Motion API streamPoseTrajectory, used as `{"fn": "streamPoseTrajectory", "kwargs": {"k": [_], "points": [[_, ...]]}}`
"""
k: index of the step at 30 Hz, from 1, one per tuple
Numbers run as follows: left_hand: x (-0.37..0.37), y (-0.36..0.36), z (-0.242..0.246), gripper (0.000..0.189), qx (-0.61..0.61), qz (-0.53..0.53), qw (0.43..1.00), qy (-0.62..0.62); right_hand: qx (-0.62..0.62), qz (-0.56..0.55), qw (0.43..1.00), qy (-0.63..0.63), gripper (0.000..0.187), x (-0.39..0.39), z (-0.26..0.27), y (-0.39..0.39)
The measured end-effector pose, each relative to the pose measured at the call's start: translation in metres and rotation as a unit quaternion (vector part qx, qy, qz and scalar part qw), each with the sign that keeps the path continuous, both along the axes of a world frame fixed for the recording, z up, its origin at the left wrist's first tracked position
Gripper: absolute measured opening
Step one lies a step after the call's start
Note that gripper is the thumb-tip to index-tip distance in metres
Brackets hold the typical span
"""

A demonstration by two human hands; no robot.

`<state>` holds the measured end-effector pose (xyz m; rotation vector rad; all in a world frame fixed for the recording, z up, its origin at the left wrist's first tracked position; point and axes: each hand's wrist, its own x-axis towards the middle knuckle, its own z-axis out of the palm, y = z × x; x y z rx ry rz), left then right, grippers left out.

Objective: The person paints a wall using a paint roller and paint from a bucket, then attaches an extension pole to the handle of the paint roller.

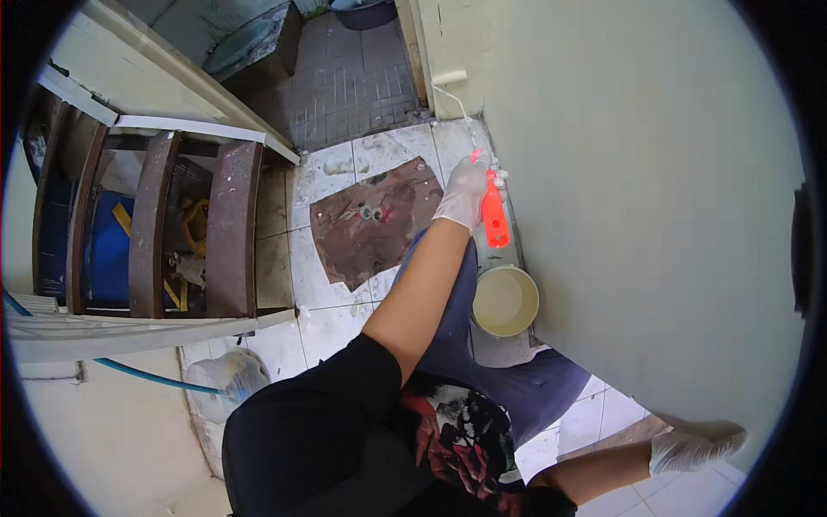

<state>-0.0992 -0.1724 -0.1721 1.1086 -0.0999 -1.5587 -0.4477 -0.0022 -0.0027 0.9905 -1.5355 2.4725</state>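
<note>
My left hand (466,187), in a thin white glove, grips the neon orange-red handle (495,216) of a small paint roller. Its bent wire frame (462,106) leads up to a pale roller sleeve (450,77), which lies against the cream wall strip beside the doorway. Below that hand, a cream bucket (506,300) stands upright on the floor near my blue-trousered legs, with pale residue inside. At lower right my gloved right hand (698,450) rests against the lower edge of the large pale wall panel (646,226), its fingertips partly hidden; I see no object in it.
A brown paint-stained sheet (368,236) covers part of the white tiles (326,174). At left stands a rack with brown slats (232,226). A blue hose (155,378) runs to a plastic-wrapped item (226,381). Beyond the doorway are a dark basin (365,16) and grey tiles (352,84).
</note>
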Motion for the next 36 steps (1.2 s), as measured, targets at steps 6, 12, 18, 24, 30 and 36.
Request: {"fn": "streamPoseTrajectory", "kwargs": {"k": [6, 12, 18, 24, 30, 36], "points": [[0.009, -0.058, -0.081, 0.021, 0.030, 0.056, 0.996, -0.058, -0.009, 0.046, 0.999, -0.024, 0.045, 0.004, -0.005, -0.004], [0.022, -0.009, -0.062, 0.023, 0.077, 0.014, 0.991, -0.112, 0.006, 0.017, 1.000, -0.021, 0.045, 0.013, 0.002, -0.003], [0.014, -0.008, -0.028, 0.017, 0.017, 0.017, 0.999, -0.024, 0.017, -0.017, 1.000, -0.015, 0.046, 0.020, 0.007, -0.005], [0.028, -0.057, -0.112, 0.022, 0.060, 0.062, 0.996, -0.038, 0.016, -0.001, 0.999, 0.035, 0.045, 0.014, -0.002, -0.009], [-0.008, -0.002, -0.011, 0.018, -0.001, 0.013, 0.999, -0.038, 0.018, -0.024, 0.999, 0.026, 0.046, 0.009, 0.002, -0.002], [0.005, -0.058, -0.080, 0.018, 0.027, 0.013, 0.997, -0.069, 0.027, -0.022, 0.999, 0.012, 0.048, 0.019, 0.002, -0.007]]}}
